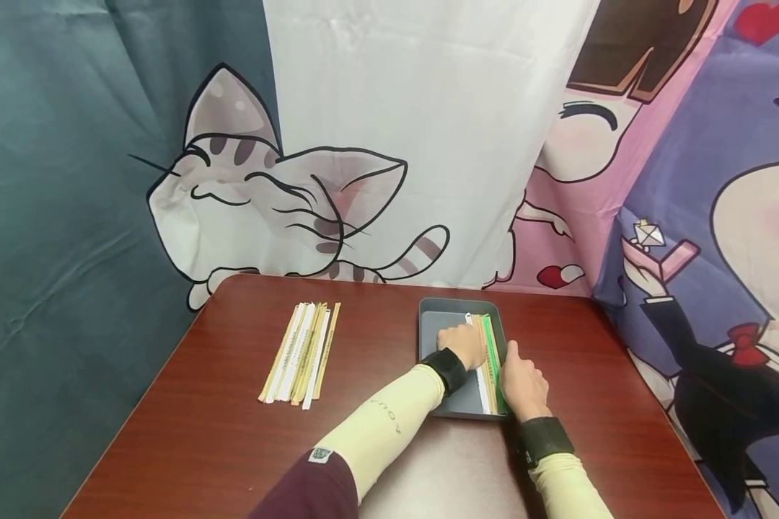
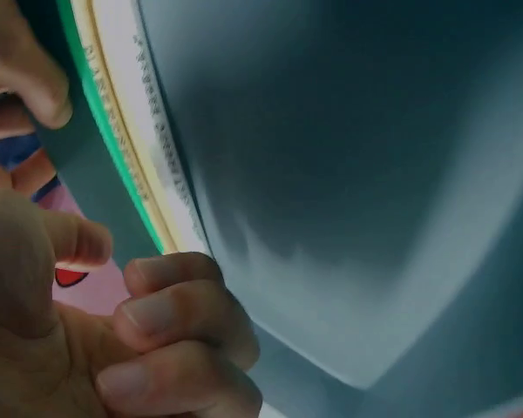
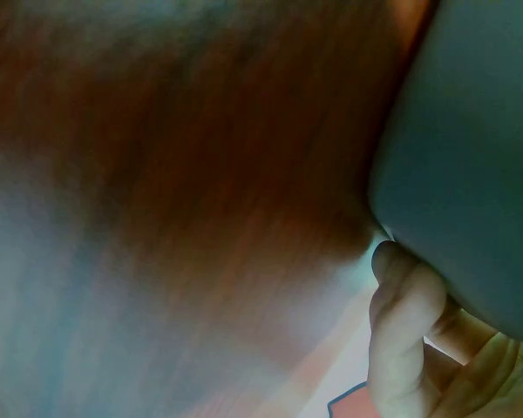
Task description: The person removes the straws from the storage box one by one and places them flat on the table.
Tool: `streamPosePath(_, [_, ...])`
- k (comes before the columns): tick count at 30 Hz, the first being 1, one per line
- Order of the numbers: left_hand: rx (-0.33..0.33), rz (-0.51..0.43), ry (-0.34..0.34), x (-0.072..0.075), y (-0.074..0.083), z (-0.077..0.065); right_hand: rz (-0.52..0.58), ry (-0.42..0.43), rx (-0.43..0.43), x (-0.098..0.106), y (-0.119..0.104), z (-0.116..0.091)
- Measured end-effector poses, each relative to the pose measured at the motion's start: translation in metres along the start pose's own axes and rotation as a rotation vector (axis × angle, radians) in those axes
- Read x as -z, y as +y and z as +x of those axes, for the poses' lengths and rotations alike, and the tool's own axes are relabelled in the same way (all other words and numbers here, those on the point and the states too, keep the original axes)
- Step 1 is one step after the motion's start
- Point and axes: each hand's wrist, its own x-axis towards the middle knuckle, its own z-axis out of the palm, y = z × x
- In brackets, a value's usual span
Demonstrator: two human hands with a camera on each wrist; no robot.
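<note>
A dark grey tray (image 1: 451, 411) lies on the table, with paper-wrapped sticks (image 1: 485, 393) in white, yellow and green lined lengthwise along its right wall. Over the tray is my left hand (image 1: 462, 344); its fingers curl beside the sticks, and the left wrist view shows a gap between thumb and fingers (image 2: 187, 335) with nothing held in it. My right hand (image 1: 524, 382) grips the tray's right side, thumb at the rim and fingers along the outer wall. In the right wrist view, bent fingers (image 3: 405, 322) touch the tray's outside (image 3: 471, 174).
Several more paper-wrapped sticks (image 1: 301, 353), white and yellow, lie side by side on the left of the reddish-brown table (image 1: 188, 432). Printed cloth (image 1: 363, 86) with cartoon figures hangs behind the table's far edge and along its sides.
</note>
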Motion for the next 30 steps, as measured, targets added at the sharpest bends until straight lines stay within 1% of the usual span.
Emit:
streamPosePath(2, [0.000, 0.016, -0.030, -0.007, 0.002, 0.000, -0.005, 0.000, 0.000, -0.002, 0.001, -0.001])
streamPosePath(5, [-0.005, 0.039, -0.047, -0.013, 0.004, 0.000, -0.005, -0.004, 0.005, -0.003, 0.001, 0.000])
streamPosePath(10, [-0.006, 0.069, -0.058, -0.019, 0.008, 0.000, -0.006, -0.007, 0.002, -0.004, 0.001, 0.002])
streamPosePath(15, [-0.021, 0.080, -0.060, -0.024, 0.011, -0.004, -0.009, -0.004, 0.005, -0.004, 0.003, 0.003])
streamPosePath(19, [-0.034, 0.072, -0.049, -0.024, 0.012, -0.005, -0.010, 0.018, 0.013, -0.004, 0.004, 0.004])
streamPosePath(23, [-0.044, 0.063, -0.032, -0.029, 0.010, -0.003, -0.003, 0.025, 0.009, -0.005, 0.003, 0.004])
streamPosePath(30, [-0.030, 0.023, -0.103, -0.033, 0.005, 0.002, -0.004, 0.011, 0.012, -0.003, 0.002, 0.002])
